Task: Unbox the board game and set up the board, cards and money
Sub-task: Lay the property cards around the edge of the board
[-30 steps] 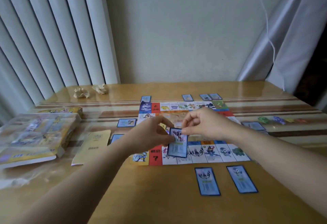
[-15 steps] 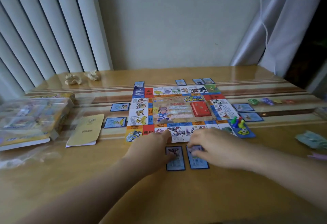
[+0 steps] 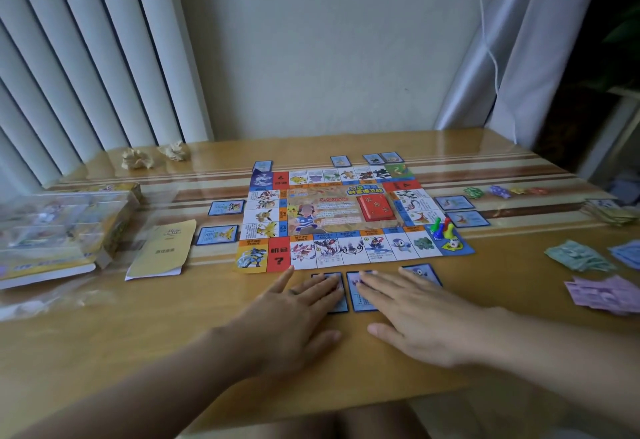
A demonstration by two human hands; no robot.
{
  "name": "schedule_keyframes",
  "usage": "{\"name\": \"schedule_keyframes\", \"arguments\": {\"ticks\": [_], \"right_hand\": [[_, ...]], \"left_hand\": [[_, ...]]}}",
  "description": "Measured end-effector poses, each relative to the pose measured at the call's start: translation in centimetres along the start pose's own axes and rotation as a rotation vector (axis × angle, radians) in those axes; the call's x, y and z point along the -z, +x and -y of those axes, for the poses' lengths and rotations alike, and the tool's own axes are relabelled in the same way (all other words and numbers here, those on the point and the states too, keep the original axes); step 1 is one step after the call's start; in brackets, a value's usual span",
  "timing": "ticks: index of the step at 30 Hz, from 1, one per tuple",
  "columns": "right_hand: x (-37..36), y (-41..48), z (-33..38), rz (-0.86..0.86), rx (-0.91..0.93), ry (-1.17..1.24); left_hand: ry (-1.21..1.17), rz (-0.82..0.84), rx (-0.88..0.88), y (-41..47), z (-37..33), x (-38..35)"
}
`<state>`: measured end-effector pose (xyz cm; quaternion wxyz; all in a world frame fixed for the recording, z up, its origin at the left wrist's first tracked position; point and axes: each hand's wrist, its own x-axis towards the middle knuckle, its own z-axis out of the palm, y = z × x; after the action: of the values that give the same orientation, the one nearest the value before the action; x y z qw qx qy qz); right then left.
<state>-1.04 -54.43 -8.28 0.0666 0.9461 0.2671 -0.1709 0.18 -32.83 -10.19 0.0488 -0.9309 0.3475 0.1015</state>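
1. Two hands lie palm down on our wooden table (image 3: 173, 352), just in front of the near edge of the board (image 3: 346, 216).
2. Our left hand (image 3: 294, 314) is flat with its fingers straight and spread, and its fingertips press on a blue-bordered card (image 3: 341, 305).
3. Our right hand (image 3: 415, 320) is likewise flat and spread, its fingers resting on a second card (image 3: 360, 300) just beside the first. Neither hand pinches anything.
4. A third card (image 3: 424, 271) lies just past the right hand's fingers, in the same row.
5. We see the board unfolded flat in the middle of the table, with a red deck (image 3: 377, 208) in its centre and coloured pawns (image 3: 441, 227) and a die (image 3: 454, 243) at its near right corner.
6. More cards sit around the board's left (image 3: 217, 234), right (image 3: 467, 219) and far (image 3: 262, 165) edges.
7. Money lies to the right in separate piles: green notes (image 3: 578, 256) and purple notes (image 3: 602, 293).
8. On the left we see a yellow booklet (image 3: 162, 248), and beyond it the game box (image 3: 59, 230) at the table's left edge.
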Motion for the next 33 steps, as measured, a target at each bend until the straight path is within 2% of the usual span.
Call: {"name": "schedule_keyframes", "arguments": {"ticks": [9,16,23,27,33], "right_hand": [[-0.1,0.4,0.2,-0.055,-0.001,0.016],[1.9,-1.3,-2.6,-0.253,-0.07,0.098],[2.4,-5.2,-12.5,-0.495,-0.399,0.276],[1.2,-8.1,-18.9,-0.559,-0.628,0.456],[-1.6,-9.7,-28.2,-0.692,-0.936,0.597]], "left_hand": [[-0.017,0.022,0.022,0.2,-0.1,0.9],[-0.027,-0.142,0.008,2.0,-0.9,3.8],[-0.004,-0.205,-0.158,11.0,-7.0,6.8],[0.001,-0.198,-0.253,16.2,-11.6,7.7],[0.011,-0.172,-0.244,23.9,-15.2,8.2]]}}
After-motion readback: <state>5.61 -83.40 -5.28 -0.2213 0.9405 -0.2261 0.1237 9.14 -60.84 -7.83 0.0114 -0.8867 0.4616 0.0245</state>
